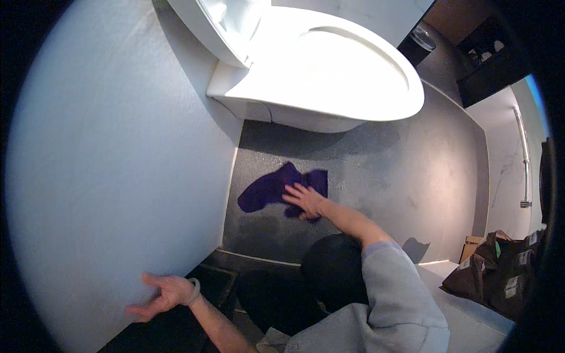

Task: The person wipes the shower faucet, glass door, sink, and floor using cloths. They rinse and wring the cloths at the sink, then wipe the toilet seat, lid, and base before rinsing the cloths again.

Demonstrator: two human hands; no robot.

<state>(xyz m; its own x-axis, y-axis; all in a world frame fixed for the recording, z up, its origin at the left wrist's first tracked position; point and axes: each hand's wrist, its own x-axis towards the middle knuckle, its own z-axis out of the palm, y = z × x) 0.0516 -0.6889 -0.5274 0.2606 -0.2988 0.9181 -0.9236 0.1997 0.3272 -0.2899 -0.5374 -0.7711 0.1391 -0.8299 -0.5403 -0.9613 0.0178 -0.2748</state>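
A crumpled dark purple cloth (269,187) lies on the wet-looking grey floor (371,176). My right hand (307,202) rests flat on the cloth's right part with its fingers spread, covering some of the fabric. My left hand (164,295) is at the lower left against or close to the pale wall (119,176); contact is hard to tell. Its fingers are apart with nothing between them, and a pale bangle (194,291) circles the wrist. Beyond the cloth stands a white toilet (318,106) with its lid raised.
My bent knees (331,264) are close behind the cloth. At right, dark brown bags (490,273) sit on a light ledge (463,300). A metal pipe (523,150) runs along the right wall. At the upper right is a black bin (417,46).
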